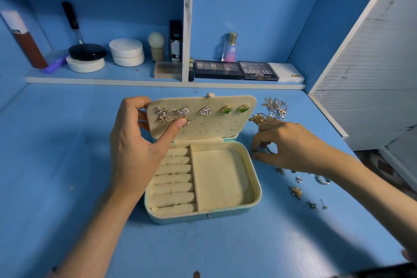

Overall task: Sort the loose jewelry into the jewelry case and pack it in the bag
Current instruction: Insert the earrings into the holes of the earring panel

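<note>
An open jewelry case (225,207) with cream lining lies mid-table. Its raised lid panel (221,126) carries several earrings, two of them green (234,109). My left hand (137,142) grips the lid's left edge, thumb pressed on the panel's front near a sparkly earring. The ring rolls (173,178) and the square compartment (220,178) hold nothing. My right hand (288,144) is down on the table right of the case, fingertips pinching a small earring (267,149). Loose pieces lie nearby: a silver ring (323,180), small earrings (296,192), and tangled gold and silver chains (274,108).
Blue table with a low shelf at the back holding eyeshadow palettes (217,69), round compacts (126,52), a perfume bottle (230,47) and brushes. A white slatted panel (372,74) stands at the right. No bag is in view.
</note>
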A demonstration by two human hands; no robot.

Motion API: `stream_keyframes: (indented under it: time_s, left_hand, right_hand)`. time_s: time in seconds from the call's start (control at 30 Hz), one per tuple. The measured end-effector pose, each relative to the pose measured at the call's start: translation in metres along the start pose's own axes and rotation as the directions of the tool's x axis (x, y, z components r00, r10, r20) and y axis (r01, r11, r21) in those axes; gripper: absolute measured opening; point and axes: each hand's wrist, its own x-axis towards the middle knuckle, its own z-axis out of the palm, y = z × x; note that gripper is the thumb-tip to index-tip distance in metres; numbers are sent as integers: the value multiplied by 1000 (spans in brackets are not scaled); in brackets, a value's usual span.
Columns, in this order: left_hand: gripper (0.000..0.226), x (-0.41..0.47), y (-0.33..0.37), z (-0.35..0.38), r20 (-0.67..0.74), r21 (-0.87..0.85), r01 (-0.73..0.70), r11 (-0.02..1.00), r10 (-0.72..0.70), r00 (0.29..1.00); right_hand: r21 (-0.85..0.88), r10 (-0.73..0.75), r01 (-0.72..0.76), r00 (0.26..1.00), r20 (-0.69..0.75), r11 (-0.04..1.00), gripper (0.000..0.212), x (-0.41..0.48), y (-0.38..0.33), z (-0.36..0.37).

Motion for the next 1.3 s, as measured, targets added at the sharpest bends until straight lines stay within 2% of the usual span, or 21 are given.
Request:
stream_keyframes:
  time_s: [0.07, 0.2, 0.37, 0.57, 0.67, 0.73, 0.87, 1.1, 1.3]
  left_hand:
    - [47, 0, 0, 0, 0, -2, 0, 1000, 0, 1000]
    - [47, 0, -1, 1, -5, 3, 0, 1000, 0, 1000]
    - [49, 0, -1, 0, -2, 4, -3, 1000, 3, 1000]
    - [48, 0, -1, 0, 3, 2, -8, 1000, 8, 1000]
    - [49, 0, -1, 0, 4, 2, -10, 1000, 10, 1000]
    - [48, 0, 0, 1, 2, 2, -10, 1000, 10, 1000]
    - [48, 0, 1, 0, 1, 2, -12, 1000, 12, 1000]
    - [47, 0, 2, 0, -5, -2, 1, 1000, -1, 1000]
    - [47, 0, 1, 1, -10, -5, 3, 1000, -3, 1000]
  right_hand:
    - [-18, -1, 0, 1000, -5, 1000, 2, 1, -1, 2]
    - [-27, -29, 29, 999, 15, 999, 12, 2, 0, 2]
    - [-36, -76, 76, 997, 18, 996, 9, 5, 0, -1]
    - [58, 16, -14, 1000, -17, 998, 16, 1, 10, -3]
    - [29, 116, -115, 992, -52, 993, 13, -2, 20, -7]
    - [0, 169, -169, 985, -18, 986, 3, -5, 24, -11]
    - [-35, 229, -227, 967, 112, 973, 5, -9, 25, -14]
    - [-67, 254, -250, 965, 58, 966, 2, -8, 26, -8]
    - [-22, 182, -182, 983, 22, 983, 7, -7, 20, -12]
